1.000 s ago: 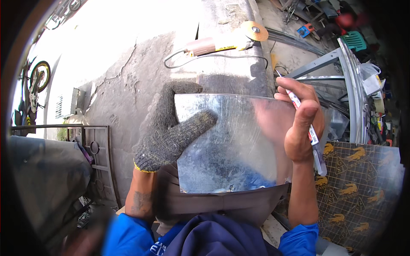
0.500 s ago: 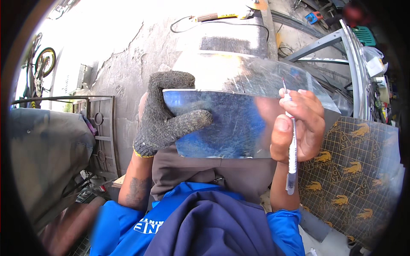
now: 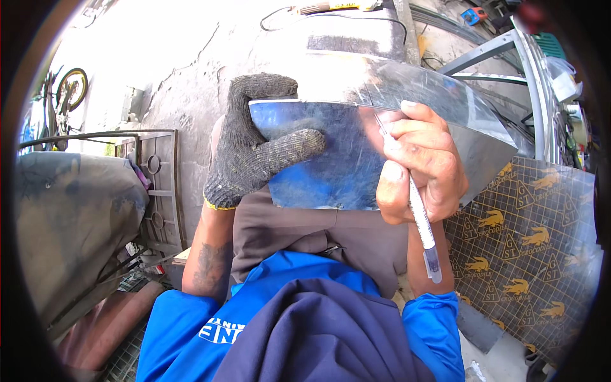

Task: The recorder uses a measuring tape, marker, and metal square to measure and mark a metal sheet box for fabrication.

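Note:
A shiny bent metal sheet [image 3: 331,181] is held in front of my body, its near face mirroring blue and its far part sloping away beyond a raised fold. My left hand [image 3: 258,140], in a dark grey knitted glove, is closed over the sheet's left end, thumb on the near face and fingers behind the fold. Bare, my right hand [image 3: 429,162] grips a slim white pen [image 3: 419,213] with a clear cap on its rear end. The pen's tip points at the near face just below the fold; whether it touches, I cannot tell.
A power tool [image 3: 337,7] with a black cord lies at the far side. To the right stand a metal frame [image 3: 531,89] and a dark patterned board [image 3: 509,248]. At the left are a covered bulky object [image 3: 76,216], a metal gate [image 3: 162,191] and a bicycle [image 3: 67,95].
My right hand has moved left with the pen, bringing its tip from above the fold to the near face. The sheet and my gloved hand appear slightly higher in view.

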`<state>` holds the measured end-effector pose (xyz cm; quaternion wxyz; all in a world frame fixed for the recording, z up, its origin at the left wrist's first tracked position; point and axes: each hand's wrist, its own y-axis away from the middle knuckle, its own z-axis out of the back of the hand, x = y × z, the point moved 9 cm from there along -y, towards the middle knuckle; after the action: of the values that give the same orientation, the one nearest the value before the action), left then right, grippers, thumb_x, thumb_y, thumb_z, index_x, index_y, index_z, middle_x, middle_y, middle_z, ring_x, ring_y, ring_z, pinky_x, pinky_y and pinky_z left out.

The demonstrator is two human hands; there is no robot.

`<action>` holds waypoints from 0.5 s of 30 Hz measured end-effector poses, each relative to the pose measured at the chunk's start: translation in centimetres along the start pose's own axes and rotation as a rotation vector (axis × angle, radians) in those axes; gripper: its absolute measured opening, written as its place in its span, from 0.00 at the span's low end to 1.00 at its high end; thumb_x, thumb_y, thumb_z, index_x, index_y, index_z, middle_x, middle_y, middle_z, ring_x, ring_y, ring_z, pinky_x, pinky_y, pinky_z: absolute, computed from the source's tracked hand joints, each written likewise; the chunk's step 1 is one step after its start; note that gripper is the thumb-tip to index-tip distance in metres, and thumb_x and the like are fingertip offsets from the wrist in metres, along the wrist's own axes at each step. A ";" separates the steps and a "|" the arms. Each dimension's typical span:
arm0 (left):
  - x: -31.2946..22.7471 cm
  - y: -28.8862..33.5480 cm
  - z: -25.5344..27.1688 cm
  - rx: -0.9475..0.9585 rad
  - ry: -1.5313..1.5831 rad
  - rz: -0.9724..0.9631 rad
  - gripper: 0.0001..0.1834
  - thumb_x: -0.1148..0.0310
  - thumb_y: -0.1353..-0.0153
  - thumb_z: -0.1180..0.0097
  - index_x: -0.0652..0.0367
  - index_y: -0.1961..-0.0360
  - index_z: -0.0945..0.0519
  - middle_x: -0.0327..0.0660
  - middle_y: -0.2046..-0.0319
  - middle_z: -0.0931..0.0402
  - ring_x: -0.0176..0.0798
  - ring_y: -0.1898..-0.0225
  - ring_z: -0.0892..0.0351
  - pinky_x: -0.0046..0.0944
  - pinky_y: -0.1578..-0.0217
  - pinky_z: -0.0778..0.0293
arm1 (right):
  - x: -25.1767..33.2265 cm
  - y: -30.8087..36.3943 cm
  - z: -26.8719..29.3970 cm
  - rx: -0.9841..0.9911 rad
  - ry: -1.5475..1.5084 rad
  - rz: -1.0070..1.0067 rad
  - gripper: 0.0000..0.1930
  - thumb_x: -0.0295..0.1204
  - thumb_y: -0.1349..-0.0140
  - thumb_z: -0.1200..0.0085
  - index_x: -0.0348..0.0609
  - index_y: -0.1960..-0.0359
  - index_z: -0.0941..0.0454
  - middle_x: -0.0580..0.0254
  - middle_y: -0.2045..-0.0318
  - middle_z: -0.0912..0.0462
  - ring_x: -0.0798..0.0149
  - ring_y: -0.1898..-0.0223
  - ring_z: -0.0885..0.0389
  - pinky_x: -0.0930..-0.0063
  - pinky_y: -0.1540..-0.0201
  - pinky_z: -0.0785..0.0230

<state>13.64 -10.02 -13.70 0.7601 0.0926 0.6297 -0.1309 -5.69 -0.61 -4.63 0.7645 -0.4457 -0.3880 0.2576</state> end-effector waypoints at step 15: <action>0.2 0.2 -0.2 -0.012 0.106 0.033 0.43 0.71 0.57 0.18 0.59 0.41 0.30 0.42 0.49 0.28 0.39 0.48 0.22 0.41 0.50 0.19 | 0.0 0.0 -0.2 -0.023 0.126 0.018 0.05 0.19 0.51 0.43 0.39 0.70 0.22 0.60 0.76 0.22 0.57 0.73 0.16 0.59 0.60 0.17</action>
<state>13.51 -9.82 -13.90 0.7283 0.1054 0.6682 -0.1095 -5.58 -0.73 -4.70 0.7800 -0.4732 -0.3381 0.2313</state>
